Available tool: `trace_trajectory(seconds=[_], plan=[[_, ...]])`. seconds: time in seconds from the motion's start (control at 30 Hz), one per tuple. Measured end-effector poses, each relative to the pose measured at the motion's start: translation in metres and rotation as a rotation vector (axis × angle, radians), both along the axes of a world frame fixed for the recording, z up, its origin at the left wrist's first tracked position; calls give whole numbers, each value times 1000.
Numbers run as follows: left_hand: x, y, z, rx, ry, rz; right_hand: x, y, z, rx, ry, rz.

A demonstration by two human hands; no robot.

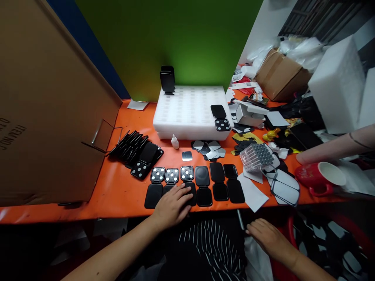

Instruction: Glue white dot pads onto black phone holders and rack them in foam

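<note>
My left hand point(174, 205) lies palm down with its fingers spread over the lower halves of the black hinged cases point(204, 197) that lie unfolded in a row along the table's front edge. The left cases, such as one dotted case point(158, 174), carry white dots on their upper halves. Below the table edge on the right, my right hand point(265, 236) has its fingers curled. A thin grey rod point(240, 219) is close to its fingertips; whether they grip it is unclear. A small white dropper bottle point(175, 141) and a square mirror piece point(186, 156) lie behind the row.
A white foam block point(190, 113) stands behind, with black cases on it. Stacked open cases point(133, 150) lean at left beside a large cardboard box point(49, 105). Scattered mirror pieces point(209, 149), a bag of silvery beads point(256, 156) and a red mug point(318, 175) are rightward.
</note>
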State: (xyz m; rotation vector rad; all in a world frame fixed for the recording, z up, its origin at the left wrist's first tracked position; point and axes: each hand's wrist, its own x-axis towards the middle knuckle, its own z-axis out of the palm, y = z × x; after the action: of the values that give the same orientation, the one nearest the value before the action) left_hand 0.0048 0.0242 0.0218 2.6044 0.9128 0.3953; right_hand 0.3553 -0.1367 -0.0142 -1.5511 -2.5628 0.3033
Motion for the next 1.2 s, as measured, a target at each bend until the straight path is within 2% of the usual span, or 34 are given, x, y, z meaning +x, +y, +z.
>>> trace_trajectory(seconds=[0.1,0.17,0.27,0.37,0.47,0.53,0.67,0.77,0.87,1.0,1.1,1.2], plan=[[0,0,1,-6,2,-2,8,-4,15,-21,71,-142],[0,0,2,-11,1,1,-1,5,28,-69,180,-285],[0,-1,3,-17,-11,8,-34,44,45,-188,403,-476],[0,-1,3,-29,-21,11,-74,97,56,-331,588,-561],[-2,-2,3,-51,-21,19,-105,146,63,-464,692,-522],[-3,-2,3,-62,-28,24,-120,174,66,-496,696,-482],[-4,-3,2,-71,-60,25,-144,217,62,-394,554,-425],[-4,-3,0,-61,-90,33,-156,237,57,-348,408,-316],[-4,-3,-1,-52,-107,48,-163,246,54,-289,244,-202],[-5,-2,-3,-63,-118,50,-166,249,54,-223,67,-130],[-6,-2,-5,-57,-140,48,-167,242,52,-158,-52,-105],[-5,-2,-7,-52,-147,46,-164,228,50,-52,-168,-21]])
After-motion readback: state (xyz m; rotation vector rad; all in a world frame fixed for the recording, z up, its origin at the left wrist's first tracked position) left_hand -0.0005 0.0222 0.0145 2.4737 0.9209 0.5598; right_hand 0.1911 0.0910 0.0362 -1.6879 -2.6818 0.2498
